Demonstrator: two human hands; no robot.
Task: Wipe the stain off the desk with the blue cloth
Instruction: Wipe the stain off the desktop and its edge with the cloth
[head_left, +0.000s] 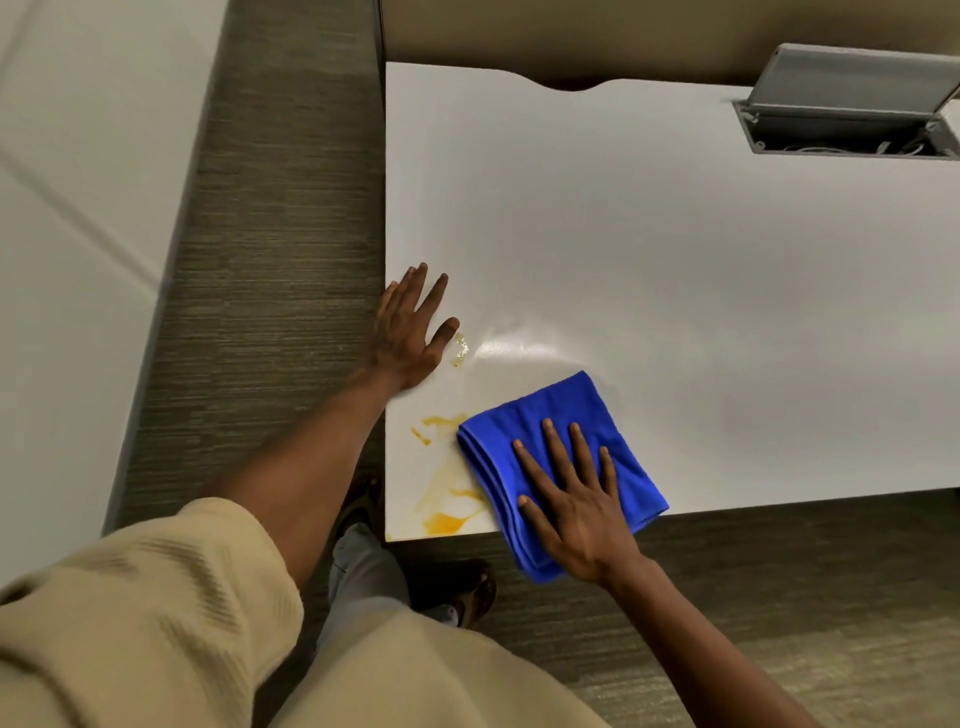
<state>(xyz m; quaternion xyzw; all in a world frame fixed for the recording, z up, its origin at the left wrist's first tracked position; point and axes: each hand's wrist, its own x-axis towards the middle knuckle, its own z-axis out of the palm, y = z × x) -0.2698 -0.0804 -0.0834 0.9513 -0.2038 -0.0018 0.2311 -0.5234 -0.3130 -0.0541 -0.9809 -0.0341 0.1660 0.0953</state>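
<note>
A folded blue cloth (545, 415) lies at the near edge of the white desk (675, 286), one corner hanging over the edge. My right hand (576, 499) presses flat on it with fingers spread. An orange-yellow stain (447, 488) smears the desk's near left corner, just left of the cloth. A small yellowish spot (460, 351) sits farther back, beside a wet shiny streak (519, 345). My left hand (410, 327) rests flat on the desk at its left edge, thumb tip next to that spot.
An open grey cable box (841, 119) with its lid raised is set into the desk's far right. Carpet floor (270, 260) runs along the desk's left and near sides. A white surface (78, 208) stands at the far left.
</note>
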